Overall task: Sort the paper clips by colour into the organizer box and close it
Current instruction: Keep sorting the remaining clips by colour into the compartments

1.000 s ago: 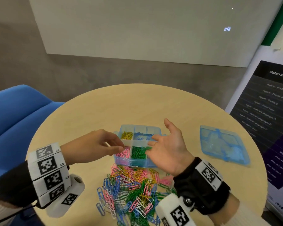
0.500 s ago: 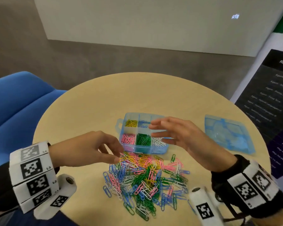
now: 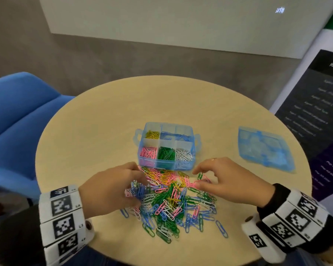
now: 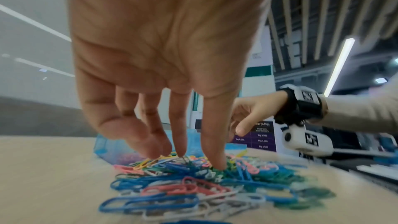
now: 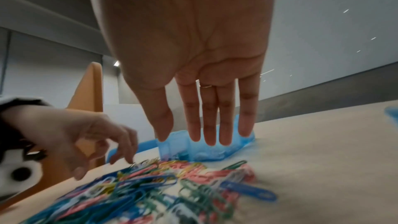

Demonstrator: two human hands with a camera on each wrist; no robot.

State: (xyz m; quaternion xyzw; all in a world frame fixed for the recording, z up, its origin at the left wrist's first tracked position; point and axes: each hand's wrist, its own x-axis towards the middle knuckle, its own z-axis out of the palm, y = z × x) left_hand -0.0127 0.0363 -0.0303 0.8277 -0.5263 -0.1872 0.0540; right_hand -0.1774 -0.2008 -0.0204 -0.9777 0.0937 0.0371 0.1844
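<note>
An open blue organizer box (image 3: 193, 150) stands mid-table, with yellow and blue clips in its far row and pink, green and white in its near row. Just in front of it lies the mixed pile of paper clips (image 3: 169, 202). My left hand (image 3: 140, 192) is on the pile's left side. In the left wrist view its straight fingers and thumb (image 4: 189, 159) touch the clips without lifting any. My right hand (image 3: 196, 179) hovers at the pile's right edge, beside a green clip (image 3: 200, 175). Its fingers (image 5: 212, 130) hang straight and hold nothing. The box's lid (image 3: 265, 150) lies apart at the right.
The round wooden table (image 3: 104, 121) has bare surface behind and left of the box. A blue chair (image 3: 17, 116) stands at the left. A dark printed banner (image 3: 319, 116) stands close to the table's right edge. A loose blue clip (image 3: 221, 229) lies near the front edge.
My right hand came back from over the box to the pile's right edge. My left hand moved from the box's near edge down into the pile.
</note>
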